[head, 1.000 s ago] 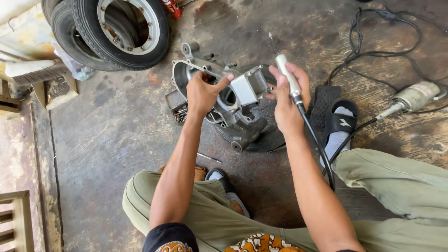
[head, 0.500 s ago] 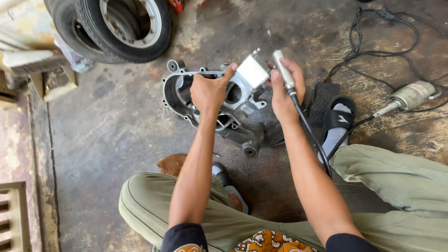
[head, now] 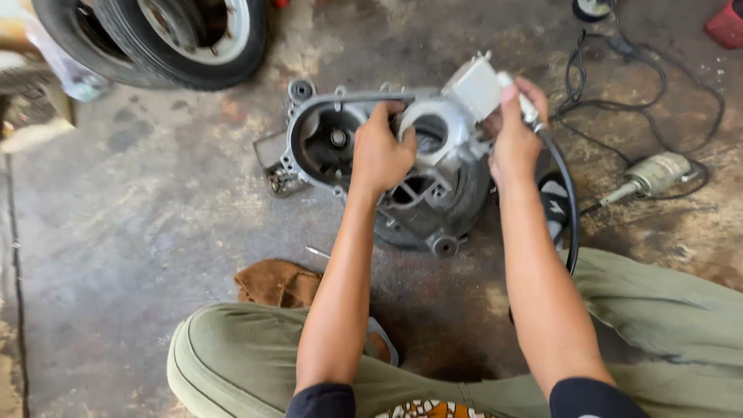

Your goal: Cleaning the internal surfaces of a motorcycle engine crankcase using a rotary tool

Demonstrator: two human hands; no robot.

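A big grey metal engine case (head: pixel 387 170) sits on the rough, stained concrete floor (head: pixel 155 232), right in front of the person's knees. It looks bumpy and hard, with round holes, a wide ring-shaped opening and little bolt ears along its rim. The left hand (head: pixel 379 155) is curled tight on the case, with its fingers hooked over the edge between two round openings. The right hand (head: pixel 512 135) is closed around a thin silver tool (head: pixel 525 104), which has a smooth black hose (head: pixel 569 209) bending down from it past the forearm. The tool's tip is beside a pale boxy block (head: pixel 474 85) at the top of the case. A soft, crumpled brown rag (head: pixel 275 282) lies on the floor near the left knee. A black rubber tyre (head: pixel 155 39) with a shiny rim leans at the top left. A small silver power tool (head: pixel 654 174) with tangled black cords lies at the right.
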